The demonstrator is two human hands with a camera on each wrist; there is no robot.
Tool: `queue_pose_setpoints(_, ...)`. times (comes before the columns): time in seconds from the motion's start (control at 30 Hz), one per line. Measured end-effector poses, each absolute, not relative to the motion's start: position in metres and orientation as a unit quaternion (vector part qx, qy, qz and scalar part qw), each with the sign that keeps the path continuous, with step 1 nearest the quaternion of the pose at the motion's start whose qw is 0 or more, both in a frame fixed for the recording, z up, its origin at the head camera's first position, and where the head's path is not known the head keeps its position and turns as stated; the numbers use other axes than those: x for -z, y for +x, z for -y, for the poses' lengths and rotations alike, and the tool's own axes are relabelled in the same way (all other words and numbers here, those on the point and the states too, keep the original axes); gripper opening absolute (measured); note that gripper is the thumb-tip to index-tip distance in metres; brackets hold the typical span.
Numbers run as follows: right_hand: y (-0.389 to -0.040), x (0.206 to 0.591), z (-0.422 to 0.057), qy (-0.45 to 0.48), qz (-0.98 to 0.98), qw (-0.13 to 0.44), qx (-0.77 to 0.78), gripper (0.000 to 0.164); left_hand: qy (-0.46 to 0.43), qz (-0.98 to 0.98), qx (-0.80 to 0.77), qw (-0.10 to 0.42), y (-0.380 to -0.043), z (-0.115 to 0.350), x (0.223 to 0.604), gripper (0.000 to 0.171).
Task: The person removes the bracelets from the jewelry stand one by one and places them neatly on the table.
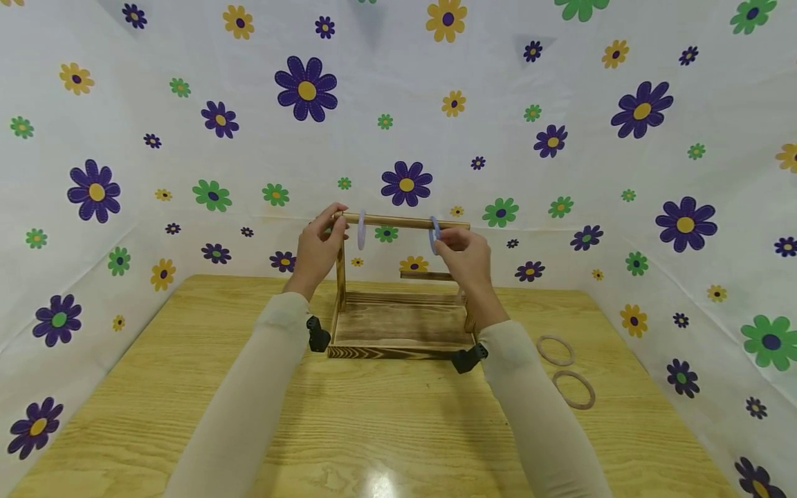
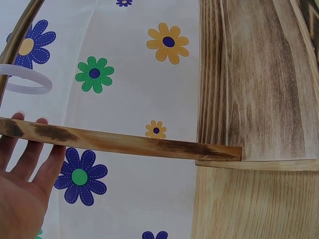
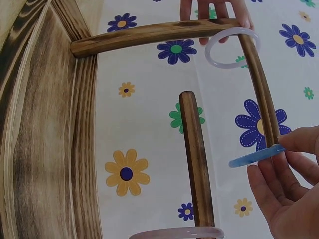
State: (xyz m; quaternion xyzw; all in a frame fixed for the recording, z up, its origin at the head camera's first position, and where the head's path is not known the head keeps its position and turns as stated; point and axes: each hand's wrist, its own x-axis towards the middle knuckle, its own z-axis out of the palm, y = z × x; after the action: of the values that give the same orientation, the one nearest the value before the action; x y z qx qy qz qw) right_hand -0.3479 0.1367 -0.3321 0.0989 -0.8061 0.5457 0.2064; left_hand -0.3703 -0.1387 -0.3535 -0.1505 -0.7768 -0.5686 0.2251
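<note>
A wooden rack (image 1: 398, 353) with a flat base carries a top bar (image 1: 398, 221) and a shorter lower bar (image 1: 426, 275). My left hand (image 1: 319, 250) grips the rack's left post (image 2: 119, 142) near its top corner, fingers behind the wood. Beside it a pale lilac bangle (image 1: 362, 230) hangs around the top bar. Between thumb and fingers, my right hand (image 1: 467, 259) pinches a blue bangle (image 3: 256, 156), which encircles the top bar near its right end. A pinkish bangle (image 3: 177, 232) is around the lower bar in the right wrist view.
Two brownish bangles (image 1: 555, 351) (image 1: 573, 389) lie flat on the wood-grain table (image 1: 386, 429), right of the rack. A white cloth with printed flowers (image 1: 405, 138) hangs behind and at both sides. Dark wrist cameras (image 1: 319, 335) sit below each hand.
</note>
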Motion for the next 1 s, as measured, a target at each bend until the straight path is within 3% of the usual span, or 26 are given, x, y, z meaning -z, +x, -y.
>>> queue_pose_setpoints(1.0, -0.344, 0.330, -0.163, 0.079, 0.809, 0.180, -0.555, 0.024, -0.149, 0.780, 0.566, 0.221, -0.370, 0.140, 0.353, 0.038)
